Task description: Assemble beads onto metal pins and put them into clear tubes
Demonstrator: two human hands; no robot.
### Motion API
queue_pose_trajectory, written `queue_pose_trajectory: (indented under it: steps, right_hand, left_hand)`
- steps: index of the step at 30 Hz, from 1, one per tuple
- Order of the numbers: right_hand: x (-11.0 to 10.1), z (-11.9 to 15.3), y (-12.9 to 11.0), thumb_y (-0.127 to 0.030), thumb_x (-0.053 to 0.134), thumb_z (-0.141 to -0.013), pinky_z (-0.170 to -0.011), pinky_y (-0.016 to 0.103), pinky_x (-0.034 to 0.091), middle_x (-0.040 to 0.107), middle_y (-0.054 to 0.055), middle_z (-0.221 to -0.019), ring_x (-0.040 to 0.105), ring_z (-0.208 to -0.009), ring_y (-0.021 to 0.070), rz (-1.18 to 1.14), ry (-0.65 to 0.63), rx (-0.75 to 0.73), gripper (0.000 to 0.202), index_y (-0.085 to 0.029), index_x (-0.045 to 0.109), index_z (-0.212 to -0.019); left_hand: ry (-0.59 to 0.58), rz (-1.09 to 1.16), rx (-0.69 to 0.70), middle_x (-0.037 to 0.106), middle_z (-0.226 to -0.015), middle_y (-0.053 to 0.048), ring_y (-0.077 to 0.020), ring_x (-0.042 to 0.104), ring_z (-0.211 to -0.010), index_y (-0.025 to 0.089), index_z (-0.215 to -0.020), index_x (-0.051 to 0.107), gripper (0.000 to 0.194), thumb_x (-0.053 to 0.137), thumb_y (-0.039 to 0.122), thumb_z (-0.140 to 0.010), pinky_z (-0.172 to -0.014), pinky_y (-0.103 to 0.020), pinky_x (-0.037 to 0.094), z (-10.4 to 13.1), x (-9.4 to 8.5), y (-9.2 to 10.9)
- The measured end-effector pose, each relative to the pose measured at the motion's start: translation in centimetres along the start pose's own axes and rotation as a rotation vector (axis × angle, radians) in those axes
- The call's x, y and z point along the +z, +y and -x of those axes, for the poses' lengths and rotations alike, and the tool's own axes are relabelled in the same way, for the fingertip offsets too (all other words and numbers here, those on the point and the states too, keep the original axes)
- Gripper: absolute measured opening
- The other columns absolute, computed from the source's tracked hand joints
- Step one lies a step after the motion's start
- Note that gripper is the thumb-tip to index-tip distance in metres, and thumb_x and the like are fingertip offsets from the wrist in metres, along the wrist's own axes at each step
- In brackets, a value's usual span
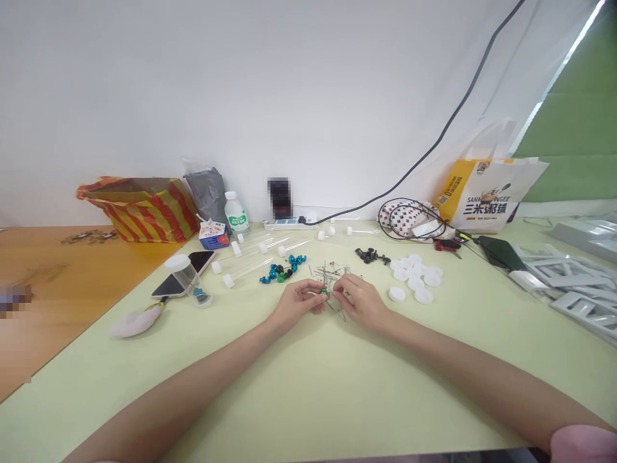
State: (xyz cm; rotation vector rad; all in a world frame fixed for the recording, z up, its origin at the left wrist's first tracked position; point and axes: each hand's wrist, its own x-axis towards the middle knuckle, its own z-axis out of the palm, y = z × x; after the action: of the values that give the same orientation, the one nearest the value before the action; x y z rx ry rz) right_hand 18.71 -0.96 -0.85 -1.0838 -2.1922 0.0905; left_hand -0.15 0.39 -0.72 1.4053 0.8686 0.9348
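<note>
Workshop-like table (pixel 299 399): pliers (pixel 447 245), thin metal pieces (pixel 326 272), clear tubes (pixel 253 268).

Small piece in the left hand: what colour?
The small piece is green, shown in the head view.

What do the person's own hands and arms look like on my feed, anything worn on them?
Left hand and right hand are ungloved, with no ring, watch or bracelet visible. Both forearms are bare and slender, with no cables or clear markings. A pink sleeve shows at the right arm's frame edge.

Bright even light, faint shadows on table (pixel 308 392), stretched edges, fine detail soft
</note>
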Motion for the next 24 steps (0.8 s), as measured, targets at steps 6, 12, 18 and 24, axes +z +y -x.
queue_pose_trajectory:
  steps: [6, 12, 18, 24]
  right_hand:
    - [-0.05, 0.04, 0.12, -0.02, 0.043, -0.086, -0.066, 0.026, 0.039, 0.058, 0.003, -0.081, 0.052, -0.077, 0.0155, 0.008, 0.009, -0.002, 0.008, -0.021, 0.051, -0.084]
    - [-0.05, -0.01, 0.06, -0.021, 0.04, -0.088, -0.064, 0.025, 0.039, 0.058, 0.004, -0.081, 0.054, -0.077, 0.0155, 0.03, 0.002, -0.016, 0.012, -0.021, 0.052, -0.085]
    - [-0.07, -0.03, 0.0, -0.022, 0.041, -0.089, -0.062, 0.024, 0.039, 0.058, 0.003, -0.081, 0.055, -0.074, 0.0144, 0.062, -0.007, -0.013, 0.012, -0.021, 0.052, -0.085]
    - [-0.16, -0.05, -0.23, -0.023, 0.037, -0.09, -0.061, 0.024, 0.038, 0.059, 0.004, -0.083, 0.055, -0.073, 0.0147, 0.08, -0.041, 0.001, 0.016, -0.021, 0.052, -0.087]
  left_hand:
    - [0.001, -0.002, 0.006, 0.066, -0.069, -0.003, -0.0159, 0.064, -0.059, 0.013, -0.088, 0.059, 0.033, 0.071, 0.034, -0.064, -0.057, -0.028, 0.052, 0.03, 0.08, -0.01]
    - [0.011, -0.006, -0.006, 0.066, -0.066, -0.002, -0.016, 0.064, -0.058, 0.013, -0.086, 0.06, 0.035, 0.072, 0.036, -0.062, -0.058, -0.029, 0.052, 0.13, 0.17, 0.22]
    - [0.005, -0.019, -0.012, 0.066, -0.068, -0.003, -0.0168, 0.064, -0.06, 0.013, -0.087, 0.059, 0.036, 0.071, 0.036, -0.062, -0.058, -0.03, 0.052, 0.09, 0.11, 0.23]
    - [0.015, -0.013, -0.011, 0.065, -0.067, -0.002, -0.0159, 0.063, -0.058, 0.013, -0.086, 0.059, 0.034, 0.072, 0.035, -0.062, -0.056, -0.028, 0.052, 0.15, 0.21, 0.33]
